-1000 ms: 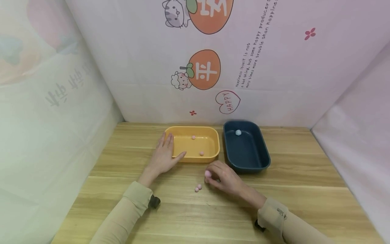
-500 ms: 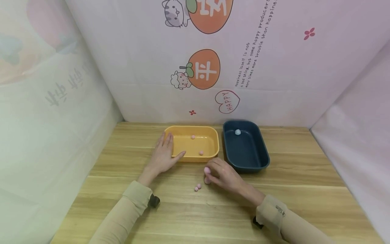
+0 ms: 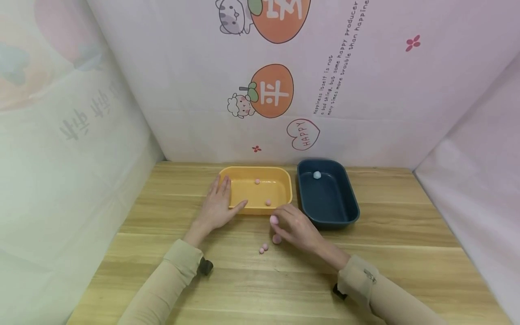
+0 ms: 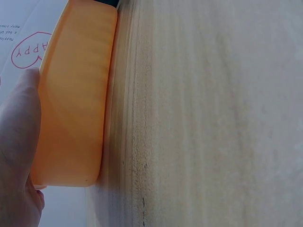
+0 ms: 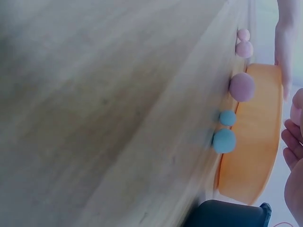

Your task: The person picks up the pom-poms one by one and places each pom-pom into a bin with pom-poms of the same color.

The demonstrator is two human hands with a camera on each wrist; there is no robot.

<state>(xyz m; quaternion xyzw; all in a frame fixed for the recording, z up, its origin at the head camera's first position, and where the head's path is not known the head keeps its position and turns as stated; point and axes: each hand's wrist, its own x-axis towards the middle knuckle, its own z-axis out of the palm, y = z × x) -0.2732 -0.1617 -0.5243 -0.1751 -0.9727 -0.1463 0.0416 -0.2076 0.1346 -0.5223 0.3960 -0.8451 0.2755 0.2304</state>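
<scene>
A printed cloth (image 3: 187,90) hangs behind the wooden table (image 3: 243,289). On it sit the dark tub (image 3: 327,198) and, just beside it, the yellow tub (image 3: 248,194). The left hand (image 3: 215,210) lies spread, fingers straight, against the yellow tub's left end, thumb on its near rim. The right hand (image 3: 298,228) is raised just in front of that tub, thumb and fingers curled, pinching 1 pink ball (image 3: 274,220). Below, 1 mauve ball (image 5: 242,87) rests on the table. The dark tub holds 1 pale ball (image 3: 317,175). The right wrist view shows 2 blue balls (image 5: 224,141) on the table. 2 small balls (image 3: 265,247) lie nearer the person; 2 tiny balls (image 3: 268,203) sit inside the yellow tub.
</scene>
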